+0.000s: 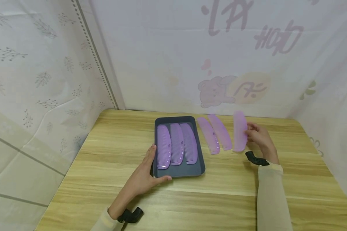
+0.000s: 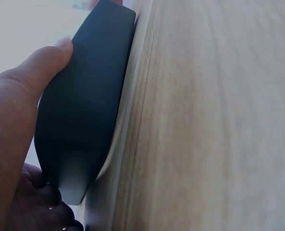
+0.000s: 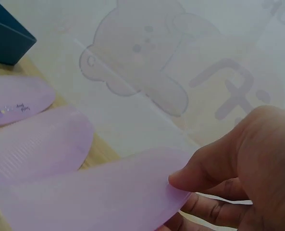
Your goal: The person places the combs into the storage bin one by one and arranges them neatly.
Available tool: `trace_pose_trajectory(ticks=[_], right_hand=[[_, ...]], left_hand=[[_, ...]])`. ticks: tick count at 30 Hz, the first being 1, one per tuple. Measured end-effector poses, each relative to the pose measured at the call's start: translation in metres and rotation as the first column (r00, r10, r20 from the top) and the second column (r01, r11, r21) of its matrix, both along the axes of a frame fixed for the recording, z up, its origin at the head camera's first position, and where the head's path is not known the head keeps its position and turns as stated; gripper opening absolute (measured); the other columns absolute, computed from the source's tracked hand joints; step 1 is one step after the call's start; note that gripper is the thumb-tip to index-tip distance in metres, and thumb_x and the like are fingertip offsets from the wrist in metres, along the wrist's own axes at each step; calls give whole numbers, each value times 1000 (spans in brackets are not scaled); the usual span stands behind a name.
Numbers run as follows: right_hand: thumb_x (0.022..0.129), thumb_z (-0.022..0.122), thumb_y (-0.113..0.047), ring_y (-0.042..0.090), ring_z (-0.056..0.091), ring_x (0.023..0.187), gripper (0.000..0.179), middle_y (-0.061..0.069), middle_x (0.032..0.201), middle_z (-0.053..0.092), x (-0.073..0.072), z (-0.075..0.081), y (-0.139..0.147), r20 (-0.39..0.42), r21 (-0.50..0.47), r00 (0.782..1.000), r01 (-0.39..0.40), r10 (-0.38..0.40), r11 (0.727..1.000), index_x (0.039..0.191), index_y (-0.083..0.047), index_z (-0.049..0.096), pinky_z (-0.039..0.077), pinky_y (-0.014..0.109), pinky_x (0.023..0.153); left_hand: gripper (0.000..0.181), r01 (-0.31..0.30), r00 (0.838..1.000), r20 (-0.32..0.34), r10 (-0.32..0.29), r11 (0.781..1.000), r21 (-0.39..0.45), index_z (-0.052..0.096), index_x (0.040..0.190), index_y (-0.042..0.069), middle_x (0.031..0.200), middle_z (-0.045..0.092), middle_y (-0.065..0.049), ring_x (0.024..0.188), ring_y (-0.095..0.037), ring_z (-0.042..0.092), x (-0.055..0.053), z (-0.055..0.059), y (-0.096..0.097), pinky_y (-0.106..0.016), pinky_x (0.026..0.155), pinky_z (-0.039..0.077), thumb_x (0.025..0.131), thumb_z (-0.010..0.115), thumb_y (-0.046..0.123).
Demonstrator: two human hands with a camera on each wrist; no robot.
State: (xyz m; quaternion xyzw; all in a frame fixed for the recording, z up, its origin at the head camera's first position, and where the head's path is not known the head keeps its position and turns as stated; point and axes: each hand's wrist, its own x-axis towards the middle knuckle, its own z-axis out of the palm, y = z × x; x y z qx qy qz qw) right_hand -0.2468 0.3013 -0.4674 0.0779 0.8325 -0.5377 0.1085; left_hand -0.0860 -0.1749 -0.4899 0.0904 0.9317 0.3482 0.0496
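Observation:
My right hand [image 1: 260, 138] pinches a translucent purple comb [image 1: 240, 132] by its smooth back edge, thumb on the near face in the right wrist view. Blurred in the head view, this comb stands to the right of two more purple combs [image 1: 209, 135] lying slanted on the table. A dark grey rectangular tray [image 1: 179, 174] holds three purple combs [image 1: 164, 147] side by side, teeth to the left. My left hand [image 1: 141, 176] spreads around the tray's near left corner, fingers along the left wall and thumb against the near wall.
The light wood-grain table [image 1: 214, 205] reaches back to a pale curtain [image 1: 162, 64] printed with a bear and letters. Leaf-patterned fabric [image 1: 40, 80] hangs on the left side. Black bands [image 1: 131, 215] sit on both wrists.

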Motion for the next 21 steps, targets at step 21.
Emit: trace_pose_trajectory(ticks=[21], right_hand=[[103,60,-14,4,66,88,61,-8,110,62,2,11,-10,-82,-117,997,-26,17,993,158,-5,35,62,28,77]], left_hand=[[136,-6,1000,10,6,1000,9,-1,167,24,175,2,-4,160,-28,14,0,1,0,-59,123,29,69,73,83]])
